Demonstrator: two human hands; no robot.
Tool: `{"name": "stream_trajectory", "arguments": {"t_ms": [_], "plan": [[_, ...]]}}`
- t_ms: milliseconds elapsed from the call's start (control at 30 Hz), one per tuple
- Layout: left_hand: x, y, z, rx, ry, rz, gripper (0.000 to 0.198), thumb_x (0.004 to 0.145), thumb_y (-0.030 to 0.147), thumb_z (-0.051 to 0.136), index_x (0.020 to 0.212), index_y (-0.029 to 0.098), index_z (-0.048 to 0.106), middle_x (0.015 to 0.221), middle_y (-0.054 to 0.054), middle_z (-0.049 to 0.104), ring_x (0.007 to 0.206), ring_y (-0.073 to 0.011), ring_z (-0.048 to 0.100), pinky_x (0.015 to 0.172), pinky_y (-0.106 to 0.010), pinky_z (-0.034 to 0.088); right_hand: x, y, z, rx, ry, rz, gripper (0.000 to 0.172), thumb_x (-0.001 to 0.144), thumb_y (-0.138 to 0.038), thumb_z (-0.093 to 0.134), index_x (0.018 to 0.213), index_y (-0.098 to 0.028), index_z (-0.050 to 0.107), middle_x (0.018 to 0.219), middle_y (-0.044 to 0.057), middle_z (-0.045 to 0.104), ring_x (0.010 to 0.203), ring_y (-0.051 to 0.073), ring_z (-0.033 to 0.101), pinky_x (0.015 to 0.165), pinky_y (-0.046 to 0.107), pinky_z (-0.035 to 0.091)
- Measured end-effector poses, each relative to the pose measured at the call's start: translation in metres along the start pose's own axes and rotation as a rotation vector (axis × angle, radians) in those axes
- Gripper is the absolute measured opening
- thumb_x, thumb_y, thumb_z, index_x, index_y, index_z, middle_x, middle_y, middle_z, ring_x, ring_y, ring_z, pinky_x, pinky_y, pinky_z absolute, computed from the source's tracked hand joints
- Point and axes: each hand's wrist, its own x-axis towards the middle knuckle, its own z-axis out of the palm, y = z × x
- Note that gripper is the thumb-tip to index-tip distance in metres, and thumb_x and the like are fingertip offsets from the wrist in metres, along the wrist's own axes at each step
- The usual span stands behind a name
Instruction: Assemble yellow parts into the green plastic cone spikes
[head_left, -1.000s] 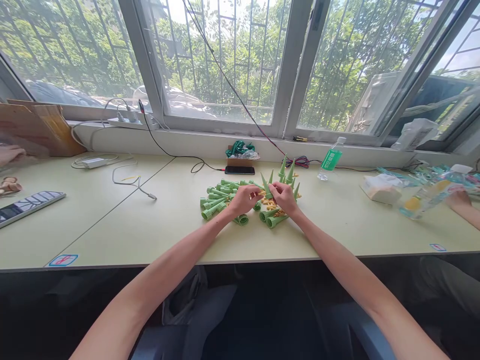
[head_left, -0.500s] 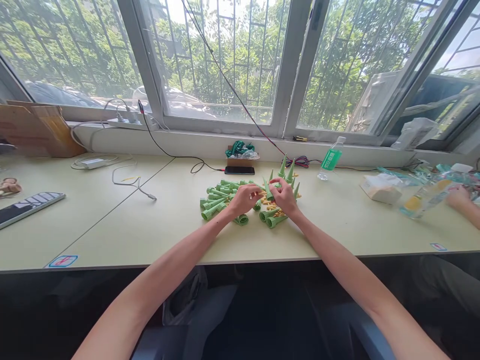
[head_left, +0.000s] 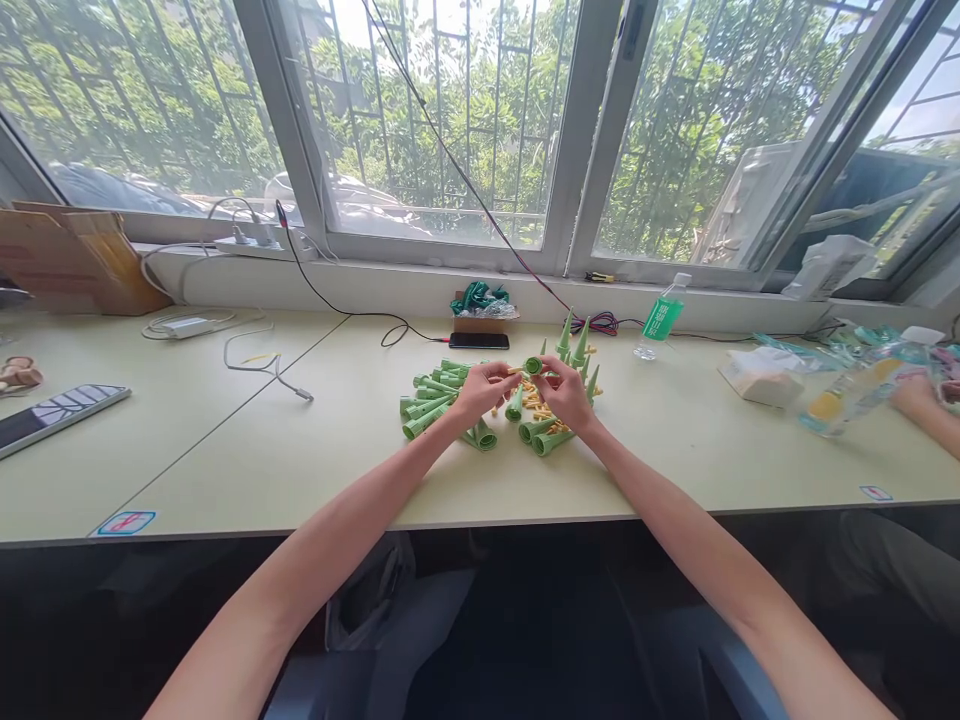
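Observation:
My right hand (head_left: 565, 392) grips a green plastic cone (head_left: 533, 366), its round open end turned toward me. Just left of it, my left hand (head_left: 482, 388) is closed on a small yellow stick (head_left: 514, 370) pointing at the cone. Green cones (head_left: 429, 418) lie in a pile beside and behind my left hand. Under and between the hands, more yellow sticks (head_left: 537, 406) are scattered among a few lying cones (head_left: 551, 442). Past my right hand, several green cones (head_left: 581, 345) stand with their tips up.
Behind the pile are a phone (head_left: 478, 341) and a small box of green wrapping (head_left: 484, 300). A green-labelled bottle (head_left: 661, 318) stands right of them. Farther right are a tissue pack (head_left: 763, 375), a large clear bottle (head_left: 862, 388) and another person's hand (head_left: 919, 395). Cables (head_left: 270, 365) lie left.
My right hand has turned the cone from tip-up to lying, its open end now facing me. My left hand has risen slightly, with the yellow stick now close to that opening.

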Motion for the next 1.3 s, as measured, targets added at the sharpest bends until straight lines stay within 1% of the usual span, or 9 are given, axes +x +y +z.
{"name": "stream_trajectory", "arguments": {"t_ms": [133, 333, 433, 600, 733, 833, 967, 1100, 1300], "plan": [[0.001, -0.003, 0.0, -0.03, -0.01, -0.013, 0.041, 0.07, 0.053, 0.075, 0.075, 0.015, 0.061, 0.055, 0.001, 0.054, 0.041, -0.0067, 0.046, 0.036, -0.019, 0.031, 0.0, 0.001, 0.0, 0.066, -0.03, -0.03, 0.026, 0.085, -0.041, 0.059, 0.1, -0.02, 0.062, 0.088, 0.003, 0.06, 0.052, 0.009, 0.051, 0.047, 0.023, 0.042], [-0.003, 0.004, 0.002, 0.024, -0.007, -0.019, 0.039, 0.073, 0.052, 0.071, 0.076, 0.015, 0.06, 0.056, 0.001, 0.055, 0.042, -0.0067, 0.046, 0.036, -0.018, 0.031, 0.003, 0.011, 0.0, 0.125, -0.03, -0.02, 0.028, 0.083, -0.044, 0.063, 0.097, -0.02, 0.063, 0.088, 0.003, 0.06, 0.05, 0.008, 0.048, 0.044, 0.023, 0.039], [-0.005, 0.006, 0.003, 0.071, -0.001, 0.015, 0.037, 0.074, 0.05, 0.07, 0.075, 0.015, 0.06, 0.055, 0.002, 0.053, 0.043, -0.0072, 0.046, 0.037, -0.018, 0.031, 0.003, 0.012, 0.0, 0.123, -0.028, 0.011, 0.031, 0.081, -0.047, 0.065, 0.095, -0.019, 0.063, 0.08, 0.002, 0.06, 0.05, 0.009, 0.049, 0.044, 0.023, 0.038], [-0.003, 0.002, 0.004, 0.207, 0.047, 0.132, 0.028, 0.077, 0.042, 0.066, 0.074, 0.015, 0.063, 0.058, 0.001, 0.054, 0.049, -0.0092, 0.049, 0.043, -0.02, 0.034, 0.002, 0.009, 0.0, 0.099, -0.016, 0.035, 0.034, 0.079, -0.049, 0.067, 0.093, -0.019, 0.063, 0.061, -0.002, 0.053, 0.052, 0.012, 0.051, 0.046, 0.024, 0.039], [-0.002, 0.0, 0.004, 0.416, 0.092, 0.322, 0.019, 0.081, 0.032, 0.063, 0.072, 0.016, 0.064, 0.07, -0.001, 0.06, 0.059, -0.01, 0.051, 0.055, -0.021, 0.04, 0.001, 0.006, -0.001, 0.085, -0.009, 0.023, 0.033, 0.079, -0.048, 0.067, 0.091, -0.018, 0.063, 0.059, -0.002, 0.052, 0.054, 0.013, 0.052, 0.048, 0.024, 0.04], [-0.002, -0.001, 0.004, 0.53, 0.096, 0.419, 0.017, 0.084, 0.028, 0.06, 0.073, 0.016, 0.064, 0.075, -0.002, 0.06, 0.062, -0.0101, 0.05, 0.059, -0.021, 0.041, 0.001, 0.005, -0.001, 0.096, -0.007, 0.015, 0.031, 0.079, -0.046, 0.067, 0.09, -0.018, 0.063, 0.061, -0.001, 0.053, 0.055, 0.013, 0.053, 0.048, 0.024, 0.04], [-0.002, -0.003, 0.003, 0.587, 0.098, 0.475, 0.02, 0.089, 0.029, 0.056, 0.075, 0.016, 0.063, 0.076, -0.002, 0.06, 0.061, -0.0101, 0.049, 0.059, -0.022, 0.039, 0.001, 0.003, 0.0, 0.107, -0.007, 0.024, 0.03, 0.079, -0.045, 0.067, 0.09, -0.018, 0.063, 0.061, -0.001, 0.054, 0.056, 0.014, 0.054, 0.048, 0.024, 0.04], [-0.001, -0.005, 0.001, 0.637, 0.104, 0.513, 0.018, 0.09, 0.026, 0.055, 0.077, 0.016, 0.064, 0.076, -0.002, 0.058, 0.06, -0.0101, 0.048, 0.059, -0.023, 0.038, 0.001, 0.002, -0.001, 0.101, -0.007, 0.027, 0.031, 0.078, -0.047, 0.067, 0.088, -0.018, 0.064, 0.062, -0.001, 0.054, 0.057, 0.014, 0.054, 0.048, 0.024, 0.039], [-0.002, -0.006, -0.003, 0.721, 0.085, 0.581, 0.019, 0.091, 0.022, 0.05, 0.08, 0.017, 0.065, 0.078, -0.002, 0.057, 0.058, -0.0096, 0.044, 0.058, -0.023, 0.036, 0.0, 0.002, -0.002, 0.062, -0.017, 0.011, 0.031, 0.079, -0.049, 0.066, 0.083, -0.018, 0.062, 0.068, 0.001, 0.055, 0.056, 0.012, 0.051, 0.047, 0.024, 0.037]]}}
